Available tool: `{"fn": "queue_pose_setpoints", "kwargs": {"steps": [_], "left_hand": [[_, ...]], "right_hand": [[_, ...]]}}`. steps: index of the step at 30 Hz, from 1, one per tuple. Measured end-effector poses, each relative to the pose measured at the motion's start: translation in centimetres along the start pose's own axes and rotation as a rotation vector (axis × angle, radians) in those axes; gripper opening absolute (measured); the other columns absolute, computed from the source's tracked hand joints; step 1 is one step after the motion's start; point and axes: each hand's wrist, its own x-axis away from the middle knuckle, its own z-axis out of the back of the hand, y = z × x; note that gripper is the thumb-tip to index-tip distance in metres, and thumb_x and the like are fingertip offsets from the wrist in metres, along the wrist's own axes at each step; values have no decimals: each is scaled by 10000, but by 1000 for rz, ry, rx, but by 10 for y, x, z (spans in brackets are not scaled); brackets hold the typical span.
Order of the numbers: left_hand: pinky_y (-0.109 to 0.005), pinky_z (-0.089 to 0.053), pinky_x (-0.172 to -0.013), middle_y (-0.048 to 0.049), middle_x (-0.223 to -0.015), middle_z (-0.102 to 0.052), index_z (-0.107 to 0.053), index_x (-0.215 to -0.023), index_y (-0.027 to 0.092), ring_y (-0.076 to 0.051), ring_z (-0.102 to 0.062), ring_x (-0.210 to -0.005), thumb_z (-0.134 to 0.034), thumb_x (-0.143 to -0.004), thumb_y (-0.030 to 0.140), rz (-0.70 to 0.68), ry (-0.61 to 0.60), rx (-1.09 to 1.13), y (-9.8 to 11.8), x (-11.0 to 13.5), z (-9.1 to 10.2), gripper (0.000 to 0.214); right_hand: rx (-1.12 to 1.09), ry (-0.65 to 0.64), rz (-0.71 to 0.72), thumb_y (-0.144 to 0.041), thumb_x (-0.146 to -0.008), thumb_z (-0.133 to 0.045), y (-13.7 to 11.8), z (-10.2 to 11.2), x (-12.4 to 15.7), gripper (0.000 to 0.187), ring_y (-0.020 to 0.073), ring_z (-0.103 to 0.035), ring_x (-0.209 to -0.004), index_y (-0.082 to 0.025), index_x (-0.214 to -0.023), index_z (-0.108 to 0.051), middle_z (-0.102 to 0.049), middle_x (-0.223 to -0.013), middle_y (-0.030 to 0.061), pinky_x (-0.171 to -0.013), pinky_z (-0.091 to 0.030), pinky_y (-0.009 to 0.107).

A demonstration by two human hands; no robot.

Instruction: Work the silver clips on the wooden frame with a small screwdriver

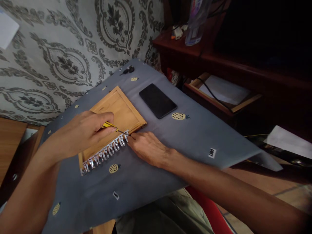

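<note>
A wooden panel with a raised rim lies at an angle on the table. Along its near edge runs a metal hook rail with a row of several silver hooks. My left hand is closed around the yellow handle of a screwdriver, above the panel. The screwdriver's thin shaft points right, its tip at the rail's right end. My right hand is closed at that same end, fingers curled against the last hook and the panel's corner. Its fingertips are partly hidden.
A grey-blue cloth with pineapple prints covers the table. A black phone lies right of the panel, and keys lie near the patterned wall. Beyond the table's right edge, an open drawer holds paper; a plastic bottle stands above it.
</note>
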Motion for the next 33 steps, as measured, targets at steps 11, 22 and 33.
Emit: {"fn": "queue_pose_setpoints", "kwargs": {"steps": [11,22,33], "left_hand": [[-296,-288,-528,20,-512,-474,-519,-711,235,-147,-443,-487,-451,-933,483,65,0,-36,8,-3,1,340],[-298,-297,-541,29,-501,-446,-532,-712,233,-146,-439,-474,-430,-935,487,96,-5,-34,5,-3,0,354],[-306,-296,-573,7,-580,-509,-526,-720,233,-165,-480,-555,-470,-936,463,89,13,-3,8,-2,-1,321]], "right_hand": [[-26,16,13,-16,-977,-509,1,-2,0,271,225,-725,-852,-125,-1134,-702,-781,-1050,122,-649,-452,320],[-7,26,12,-33,-985,-523,2,-4,-1,248,219,-727,-847,-132,-1130,-698,-780,-1030,109,-633,-428,313],[-8,38,17,-35,-986,-513,2,-5,-1,251,221,-717,-832,-130,-1122,-701,-778,-1031,111,-639,-436,319]]}}
